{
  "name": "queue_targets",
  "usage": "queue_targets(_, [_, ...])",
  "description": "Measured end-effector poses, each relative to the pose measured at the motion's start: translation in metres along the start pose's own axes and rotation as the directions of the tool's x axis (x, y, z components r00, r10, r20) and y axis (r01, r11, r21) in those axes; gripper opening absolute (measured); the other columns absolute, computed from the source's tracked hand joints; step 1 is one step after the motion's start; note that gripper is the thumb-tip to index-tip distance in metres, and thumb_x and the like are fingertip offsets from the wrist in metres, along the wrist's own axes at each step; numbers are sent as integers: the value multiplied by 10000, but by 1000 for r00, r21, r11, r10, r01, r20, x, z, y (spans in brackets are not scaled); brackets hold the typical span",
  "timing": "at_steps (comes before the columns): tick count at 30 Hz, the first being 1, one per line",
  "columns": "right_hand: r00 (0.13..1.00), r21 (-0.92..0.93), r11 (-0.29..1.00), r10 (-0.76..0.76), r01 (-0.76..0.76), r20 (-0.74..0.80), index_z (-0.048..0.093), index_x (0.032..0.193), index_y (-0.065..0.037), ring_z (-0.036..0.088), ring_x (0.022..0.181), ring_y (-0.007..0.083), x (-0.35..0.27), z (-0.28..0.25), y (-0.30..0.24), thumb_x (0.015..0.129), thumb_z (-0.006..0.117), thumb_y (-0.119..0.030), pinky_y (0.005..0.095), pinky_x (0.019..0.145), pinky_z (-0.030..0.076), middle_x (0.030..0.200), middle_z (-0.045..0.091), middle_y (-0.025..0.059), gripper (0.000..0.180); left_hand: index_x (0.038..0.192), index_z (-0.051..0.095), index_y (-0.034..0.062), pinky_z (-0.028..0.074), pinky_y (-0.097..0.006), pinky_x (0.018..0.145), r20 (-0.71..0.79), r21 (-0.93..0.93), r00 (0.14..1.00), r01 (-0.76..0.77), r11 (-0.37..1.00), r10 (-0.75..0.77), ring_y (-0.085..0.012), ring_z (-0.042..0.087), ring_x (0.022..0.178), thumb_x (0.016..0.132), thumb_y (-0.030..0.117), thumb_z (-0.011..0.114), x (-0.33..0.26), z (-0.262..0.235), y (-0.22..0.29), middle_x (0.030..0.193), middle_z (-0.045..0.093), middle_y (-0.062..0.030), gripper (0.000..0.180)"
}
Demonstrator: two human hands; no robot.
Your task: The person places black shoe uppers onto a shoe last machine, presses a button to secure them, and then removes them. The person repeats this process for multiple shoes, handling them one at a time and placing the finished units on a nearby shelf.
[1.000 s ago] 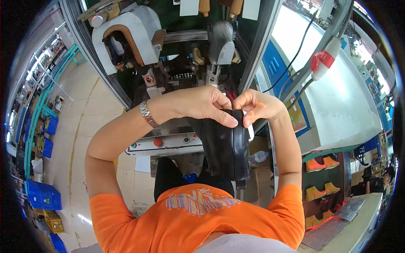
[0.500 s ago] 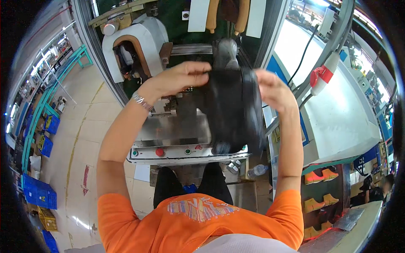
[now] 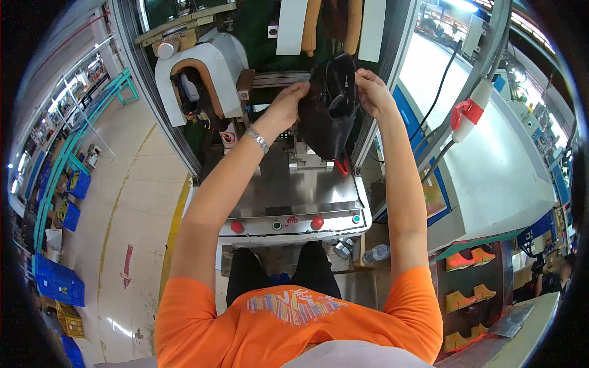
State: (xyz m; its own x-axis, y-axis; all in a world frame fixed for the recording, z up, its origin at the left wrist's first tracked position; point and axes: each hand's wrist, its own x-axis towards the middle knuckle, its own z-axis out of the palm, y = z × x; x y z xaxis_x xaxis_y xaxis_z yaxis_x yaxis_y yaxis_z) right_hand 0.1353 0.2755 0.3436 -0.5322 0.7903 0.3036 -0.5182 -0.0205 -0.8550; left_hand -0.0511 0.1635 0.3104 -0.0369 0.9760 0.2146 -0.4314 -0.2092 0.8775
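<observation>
- At the right side of an open-fronted machine (image 3: 392, 55), one black shoe upper (image 3: 326, 126) hangs raised before the person, over a metal work surface (image 3: 270, 190); its opening is at the top right and its rounded end points down.
- Two hands hold it. The left hand (image 3: 287, 107) grips its left edge, with fingers drawn together; the right hand (image 3: 374, 95) pinches the rim of the opening between thumb and fingers.
- As far as can be judged, the upper is picked up and brought to the right-hand station, but neither hand has let it go. Whether it rests on anything behind it is hidden, so seating and release look unfinished.
- Above it hang two white panels (image 3: 290, 27) and two tan padded strips (image 3: 311, 27).
- To the left stands one white arched housing (image 3: 230, 58) lined with brown padding (image 3: 213, 95); something dark sits inside, too unclear to name.
- Along the front control panel are four buttons: two red buttons (image 3: 316, 222) and two green buttons (image 3: 277, 226).
- Lower right, six orange-and-tan shoe-shaped pieces (image 3: 459, 300) lie in three pairs.
- Near the machine's foot is one clear plastic bottle (image 3: 376, 254); at far left, at least four blue baskets (image 3: 59, 279) and one yellow basket (image 3: 69, 319).
</observation>
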Motion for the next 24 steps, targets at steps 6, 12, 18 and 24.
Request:
queue_targets(6, [917, 119, 923, 335, -365, 219, 492, 1149, -44, 556, 1004, 199, -88, -18, 57, 833, 574, -360, 349, 877, 421, 1108, 574, 85, 454, 984, 550, 143, 303, -183, 623, -218, 420, 975, 131, 898, -41, -31, 448, 755, 806, 473, 584, -37, 6, -14, 864, 530, 76, 376])
queue_targets(12, [945, 574, 751, 264, -327, 193, 420, 1246, -159, 412, 1191, 251, -114, -18, 146, 844, 530, -382, 599, 935, 309, 1258, 474, 65, 474, 1032, 518, 80, 363, -287, 812, -292, 539, 956, 146, 830, 22, -131, 477, 908, 831, 420, 572, -63, -2, -49, 929, 523, -6, 400])
queue_targets(18, [971, 565, 791, 219, -235, 96, 457, 1170, -103, 458, 1128, 285, -87, -11, 163, 875, 462, -391, 550, 906, 386, 1191, 506, 137, 413, 1135, 461, 25, 386, -366, 824, 457, 870, 564, -445, -213, 688, -267, 524, 987, 728, 105, 602, -116, 67, -34, 1192, 460, -155, 438])
queue_targets(24, [989, 559, 820, 150, -124, 0, 463, 1147, -96, 468, 1089, 279, -92, -14, 187, 881, 448, -380, 533, 882, 396, 1160, 514, 135, 390, 1299, 295, 28, 379, -375, 805, 337, 933, 856, -248, -261, 393, -272, 555, 846, 741, 175, 599, -121, 105, -41, 1270, 385, -145, 652])
